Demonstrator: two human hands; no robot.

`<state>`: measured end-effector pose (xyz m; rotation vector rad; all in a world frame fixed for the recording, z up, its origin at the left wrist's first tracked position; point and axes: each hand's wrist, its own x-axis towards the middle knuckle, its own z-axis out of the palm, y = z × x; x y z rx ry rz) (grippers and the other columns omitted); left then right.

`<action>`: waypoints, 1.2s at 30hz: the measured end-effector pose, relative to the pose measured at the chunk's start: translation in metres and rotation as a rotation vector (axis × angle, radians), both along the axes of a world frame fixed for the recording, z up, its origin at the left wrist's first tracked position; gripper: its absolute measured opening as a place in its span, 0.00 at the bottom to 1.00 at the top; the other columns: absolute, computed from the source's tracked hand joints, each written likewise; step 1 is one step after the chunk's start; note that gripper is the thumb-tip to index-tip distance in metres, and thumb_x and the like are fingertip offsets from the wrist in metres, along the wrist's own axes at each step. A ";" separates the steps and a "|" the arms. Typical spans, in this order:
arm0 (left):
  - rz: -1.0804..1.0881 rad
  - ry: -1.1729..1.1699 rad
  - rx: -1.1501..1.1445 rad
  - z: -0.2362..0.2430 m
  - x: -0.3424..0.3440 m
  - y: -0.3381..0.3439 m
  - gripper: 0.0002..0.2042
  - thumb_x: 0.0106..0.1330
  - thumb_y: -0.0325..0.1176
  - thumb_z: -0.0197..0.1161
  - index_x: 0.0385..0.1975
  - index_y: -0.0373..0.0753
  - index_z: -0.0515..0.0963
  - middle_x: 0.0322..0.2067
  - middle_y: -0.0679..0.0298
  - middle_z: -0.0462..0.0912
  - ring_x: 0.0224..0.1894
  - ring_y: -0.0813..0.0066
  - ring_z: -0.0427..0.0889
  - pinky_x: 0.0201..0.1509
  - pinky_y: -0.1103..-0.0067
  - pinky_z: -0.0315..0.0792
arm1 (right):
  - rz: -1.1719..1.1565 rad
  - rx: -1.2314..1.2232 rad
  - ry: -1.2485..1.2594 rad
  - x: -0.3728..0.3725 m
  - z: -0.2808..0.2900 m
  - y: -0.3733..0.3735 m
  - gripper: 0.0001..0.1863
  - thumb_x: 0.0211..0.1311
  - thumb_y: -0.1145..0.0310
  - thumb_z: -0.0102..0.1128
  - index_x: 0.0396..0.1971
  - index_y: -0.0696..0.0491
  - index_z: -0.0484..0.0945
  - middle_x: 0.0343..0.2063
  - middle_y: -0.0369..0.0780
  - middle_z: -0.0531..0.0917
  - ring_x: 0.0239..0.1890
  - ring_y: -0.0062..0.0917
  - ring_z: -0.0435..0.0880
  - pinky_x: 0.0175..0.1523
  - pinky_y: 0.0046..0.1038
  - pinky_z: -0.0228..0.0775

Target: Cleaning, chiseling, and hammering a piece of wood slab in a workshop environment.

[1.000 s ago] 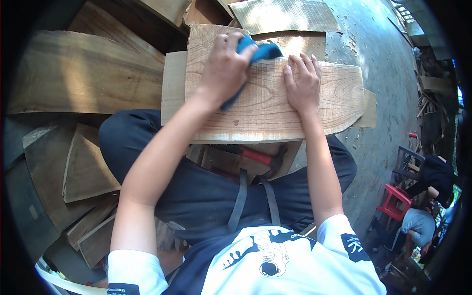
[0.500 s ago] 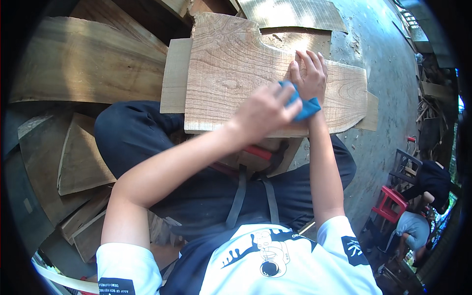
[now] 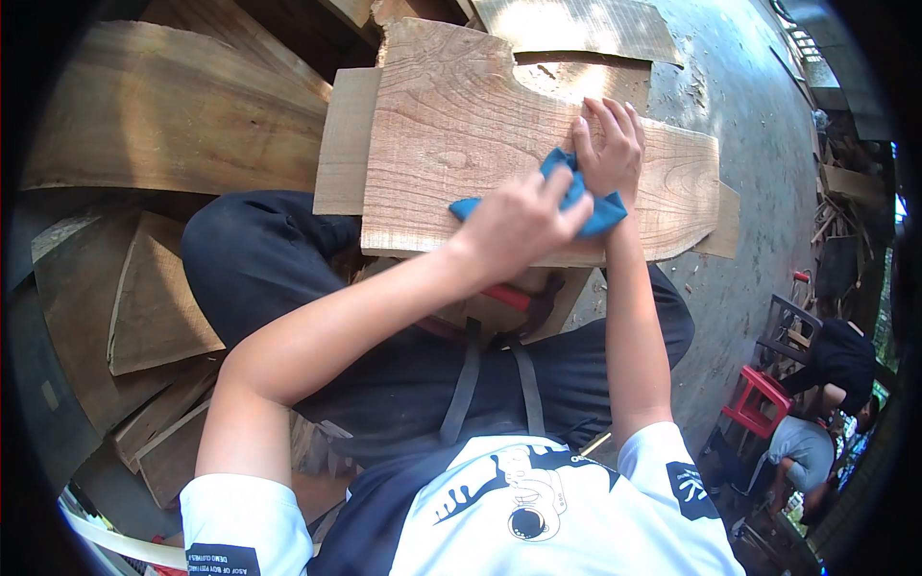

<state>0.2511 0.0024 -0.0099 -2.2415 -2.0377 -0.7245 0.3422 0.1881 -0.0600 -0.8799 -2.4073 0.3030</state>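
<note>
A cut wooden board (image 3: 451,125) with a curved notch in its far edge lies in front of me, over a paler board that shows at both ends. My left hand (image 3: 523,216) is closed on a crumpled blue cloth (image 3: 600,213), which touches the board's surface and lies against my right wrist. The fingers of the left hand are slightly blurred. My right hand (image 3: 610,149) rests on the board just right of the notch. Its fingers stretch away from me and hold nothing.
Below the board, between my legs, is a tool with a red handle (image 3: 507,297). Large wooden planks (image 3: 173,115) are piled at the left, and another board (image 3: 586,29) lies beyond. At far right, a person bends near a red plastic stool (image 3: 759,401) on the concrete floor (image 3: 740,278).
The blue cloth now spreads further out, with a corner showing left of my left hand and a fold above it. Both hands stay in nearly the same places.
</note>
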 end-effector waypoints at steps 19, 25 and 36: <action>0.352 0.168 0.018 0.018 -0.099 0.027 0.07 0.68 0.27 0.62 0.43 0.44 0.80 0.40 0.53 0.81 0.34 0.56 0.89 0.35 0.66 0.87 | -0.043 -0.033 -0.042 0.000 0.010 -0.008 0.22 0.69 0.56 0.62 0.59 0.47 0.84 0.63 0.49 0.80 0.73 0.50 0.67 0.78 0.48 0.57; 0.666 0.111 -0.052 0.022 -0.147 0.015 0.15 0.71 0.26 0.59 0.56 0.40 0.80 0.45 0.48 0.81 0.39 0.48 0.90 0.43 0.62 0.88 | -0.071 -0.033 -0.079 0.003 0.010 -0.008 0.21 0.70 0.56 0.61 0.59 0.48 0.83 0.64 0.48 0.79 0.74 0.49 0.66 0.79 0.48 0.55; 0.223 0.044 -0.223 0.045 -0.056 0.010 0.14 0.67 0.24 0.61 0.52 0.42 0.78 0.46 0.52 0.81 0.37 0.50 0.89 0.41 0.60 0.85 | -0.078 -0.049 -0.057 0.001 0.013 -0.009 0.21 0.69 0.56 0.62 0.58 0.46 0.84 0.63 0.47 0.79 0.74 0.47 0.66 0.80 0.47 0.54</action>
